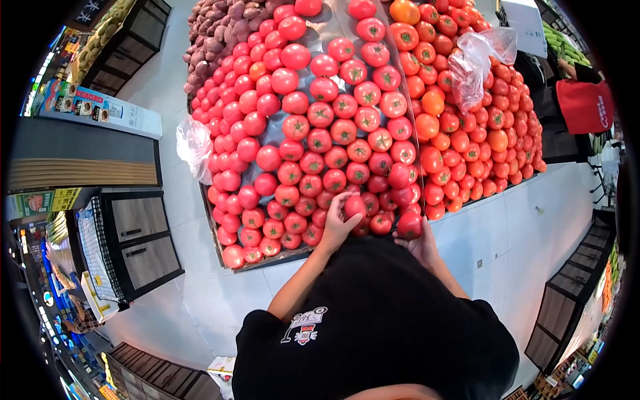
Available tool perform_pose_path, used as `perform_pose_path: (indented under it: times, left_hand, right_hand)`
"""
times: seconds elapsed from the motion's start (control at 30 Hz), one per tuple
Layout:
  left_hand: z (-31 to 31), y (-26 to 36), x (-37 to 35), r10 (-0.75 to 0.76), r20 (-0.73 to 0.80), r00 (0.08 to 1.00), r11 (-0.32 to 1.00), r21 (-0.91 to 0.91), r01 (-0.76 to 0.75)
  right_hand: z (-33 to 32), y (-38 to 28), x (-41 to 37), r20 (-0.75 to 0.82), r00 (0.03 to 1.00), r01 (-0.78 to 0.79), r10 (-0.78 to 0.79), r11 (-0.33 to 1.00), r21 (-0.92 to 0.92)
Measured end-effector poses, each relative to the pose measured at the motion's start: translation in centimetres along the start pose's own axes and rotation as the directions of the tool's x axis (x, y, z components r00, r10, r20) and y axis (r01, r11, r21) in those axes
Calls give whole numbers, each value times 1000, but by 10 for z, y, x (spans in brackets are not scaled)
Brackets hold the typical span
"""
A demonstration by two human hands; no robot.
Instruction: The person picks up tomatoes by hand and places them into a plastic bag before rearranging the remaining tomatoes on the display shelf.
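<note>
Pinkish-red tomatoes (319, 139) lie in rows on a sloping display in front of me. At its near edge, my left hand (339, 220) has its fingers wrapped round one tomato (355, 206). To the right, my right hand (421, 245) holds a darker red tomato (409, 225) from below, its palm partly hidden behind the fruit. Both hands are close to the front rows. A thin clear divider (415, 127) separates these tomatoes from a pile of orange-red tomatoes (473, 143) on the right.
Purple sweet potatoes (223, 33) are heaped at the far left of the display. Clear plastic bags hang at the left edge (195, 148) and lie on the right pile (470, 70). A person in a red apron (584, 105) is at the far right. Dark cabinets (143, 240) stand left.
</note>
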State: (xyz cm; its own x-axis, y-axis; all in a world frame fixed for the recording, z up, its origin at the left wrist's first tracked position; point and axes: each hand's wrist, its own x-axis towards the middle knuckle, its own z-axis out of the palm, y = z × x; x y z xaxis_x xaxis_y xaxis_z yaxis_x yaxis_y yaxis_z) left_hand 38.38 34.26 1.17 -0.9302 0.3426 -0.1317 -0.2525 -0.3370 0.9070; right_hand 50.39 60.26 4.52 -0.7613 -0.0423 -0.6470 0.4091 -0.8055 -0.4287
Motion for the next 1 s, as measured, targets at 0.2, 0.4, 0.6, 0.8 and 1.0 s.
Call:
perform_pose_path:
  times: [0.2, 0.4, 0.6, 0.8, 1.0]
  left_hand:
    - [9, 82, 2, -234, -105, 967, 876, -455, 162]
    - [-6, 128, 32, 83, -183, 980, 995, 62, -72]
    - [-20, 194, 111, 386, -167, 907, 817, 518, -253]
    - [-23, 259, 269, 680, 144, 719, 412, 736, -537]
    - [-8, 267, 380, 595, 351, 723, 103, 859, -501]
  right_hand:
    - [74, -38, 15, 259, 959, 169, -115, 966, -197]
    - [178, -107, 67, 648, 639, 753, -414, 507, -418]
    - [245, -144, 102, 719, 509, 860, -474, 243, -448]
    - [276, -155, 130, 747, 426, 904, -510, 232, -358]
    - [302, -176, 156, 689, 409, 883, -599, 70, -463]
